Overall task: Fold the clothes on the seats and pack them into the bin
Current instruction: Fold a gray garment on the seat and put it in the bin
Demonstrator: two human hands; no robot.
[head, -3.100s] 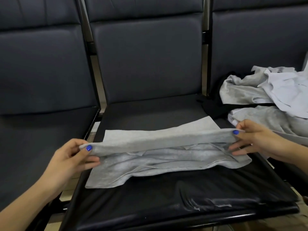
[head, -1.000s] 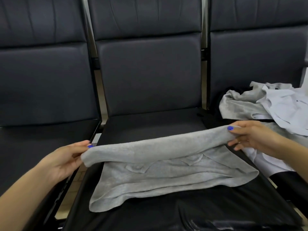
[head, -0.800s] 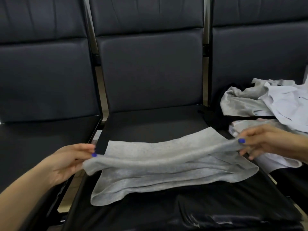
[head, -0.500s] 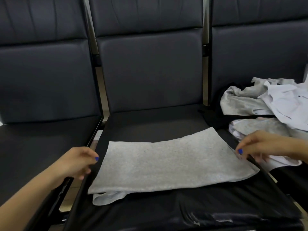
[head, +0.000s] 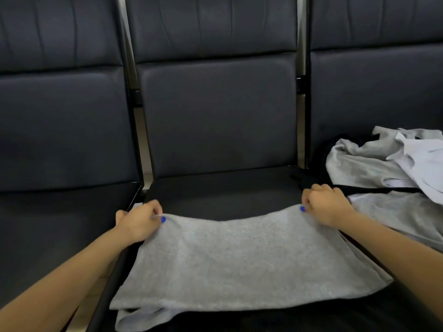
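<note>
A grey garment (head: 239, 262) lies folded flat on the middle black seat (head: 223, 192). My left hand (head: 139, 221) pinches its far left corner with curled fingers. My right hand (head: 323, 204) grips the far right corner the same way. The far edge sags a little between my two hands. A lower layer of the garment sticks out at the near left. The bin is out of view.
A pile of loose clothes (head: 383, 164), grey and white with something black beneath, lies on the right seat. The left seat (head: 60, 224) holds nothing. Tall black backrests (head: 215, 104) stand behind all three seats, with metal frame gaps between them.
The upper half was laid down over the lower half. My hands let go at the sides, then moved forward and took hold of the garment's far corners.
</note>
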